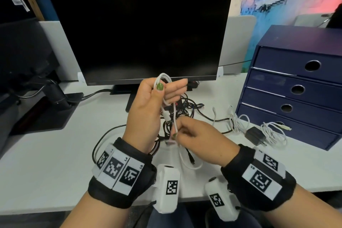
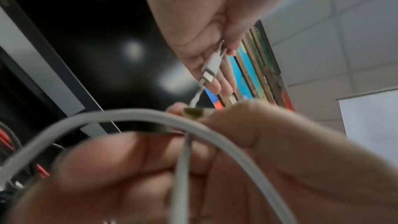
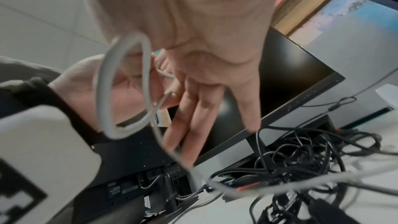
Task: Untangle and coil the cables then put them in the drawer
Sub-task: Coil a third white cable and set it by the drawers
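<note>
My left hand (image 1: pixel 164 90) is raised in front of the monitor, its thumb pressing small loops of a white cable (image 1: pixel 165 77) against the fingers. The cable's white connector (image 2: pixel 210 67) lies along that hand's fingers. Below it, my right hand (image 1: pixel 175 135) pinches the same cable between thumb and forefinger; the other fingers (image 3: pixel 187 125) lie straight. From the pinch the cable drops to the desk and curves near its front edge. The loop (image 3: pixel 101 91) hangs blurred in the right wrist view. A navy drawer unit (image 1: pixel 296 79) stands at the right.
A tangle of black cables (image 1: pixel 187 107) lies on the white desk (image 1: pixel 46 163) behind my hands. A black charger (image 1: pixel 253 135) and loose white cables (image 1: pixel 273 133) lie before the drawer unit. A dark monitor (image 1: pixel 138 31) stands at the back.
</note>
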### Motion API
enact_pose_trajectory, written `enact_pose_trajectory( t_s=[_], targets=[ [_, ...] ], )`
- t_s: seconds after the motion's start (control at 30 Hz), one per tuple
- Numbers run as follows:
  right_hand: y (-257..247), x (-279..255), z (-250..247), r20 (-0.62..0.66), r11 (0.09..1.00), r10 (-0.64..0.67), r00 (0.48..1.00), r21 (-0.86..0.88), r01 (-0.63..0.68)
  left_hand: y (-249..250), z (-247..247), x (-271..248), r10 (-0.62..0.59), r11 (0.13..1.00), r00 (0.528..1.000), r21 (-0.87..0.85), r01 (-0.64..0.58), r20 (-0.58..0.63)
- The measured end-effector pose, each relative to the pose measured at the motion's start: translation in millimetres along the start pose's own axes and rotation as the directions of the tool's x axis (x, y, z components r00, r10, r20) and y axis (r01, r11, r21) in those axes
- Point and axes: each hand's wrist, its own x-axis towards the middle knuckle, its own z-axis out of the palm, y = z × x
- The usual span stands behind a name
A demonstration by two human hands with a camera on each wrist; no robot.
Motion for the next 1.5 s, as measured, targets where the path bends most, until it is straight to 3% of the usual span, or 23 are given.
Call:
enact_pose_trajectory(
  t_s=[0.13,0.23,0.4,0.5,0.67,0.83,1.0,1.13,1.2,1.3,1.4,1.5],
  targets=[
    [-8.3,-7.5,-3.3,0.119,0.999,-0.050,0.992,0.002,0.050,-7.0,-5.3,-7.1,0.030,0.954,0.999,0.296,-0.039,0.036],
    [-8.1,-9.0,-12.2,0.075,0.966,-0.103,0.992,-0.230,0.118,-7.3,-7.8,-9.4,-0.015,0.848,0.993,0.527,-0.048,0.115],
    [-19.9,-13.7,-34.1,-0.001,0.781,-0.197,0.980,-0.604,0.157,-8.9,-11.6,-8.4,-0.146,0.668,0.958,0.739,-0.088,0.246],
    [-20.3,-12.4,-40.3,-0.057,0.692,-0.212,0.976,-0.714,0.108,-6.3,-10.5,-6.2,-0.139,0.654,0.955,0.748,-0.111,0.263],
    [-17.2,-16.9,-43.8,-0.172,0.826,-0.284,0.943,-0.544,0.150,-3.3,-11.2,-3.2,-0.170,0.592,0.943,0.795,-0.133,0.285],
    [-2.4,-12.4,-51.2,-0.171,0.796,-0.400,0.900,-0.552,0.249,-10.6,-13.2,-8.2,-0.208,0.567,0.918,0.806,-0.168,0.337],
    [5.7,-10.1,-49.3,-0.429,0.842,-0.329,0.841,-0.537,0.056,-14.5,-13.4,-11.6,-0.173,0.574,0.943,0.807,-0.139,0.285],
    [2.7,-11.8,-49.3,-0.460,0.858,-0.233,0.857,-0.512,-0.042,-15.8,-12.0,-11.4,-0.126,0.584,0.965,0.804,-0.116,0.230],
    [5.1,-10.7,-50.6,-0.472,0.836,-0.261,0.842,-0.547,-0.048,-15.6,-12.8,-10.6,-0.107,0.549,0.969,0.826,-0.129,0.223],
    [9.8,-5.8,-48.2,-0.520,0.801,-0.367,0.771,-0.598,-0.022,-14.3,-11.8,-10.3,-0.134,0.519,0.947,0.834,-0.184,0.293],
    [10.9,1.1,-42.4,-0.516,0.752,-0.426,0.743,-0.659,-0.027,-13.1,-6.6,-11.0,-0.146,0.544,0.917,0.804,-0.238,0.371],
    [13.3,8.8,-42.1,-0.553,0.725,-0.464,0.692,-0.686,-0.063,-9.6,-4.5,-13.7,-0.076,0.680,0.923,0.697,-0.228,0.376]
  ],
)
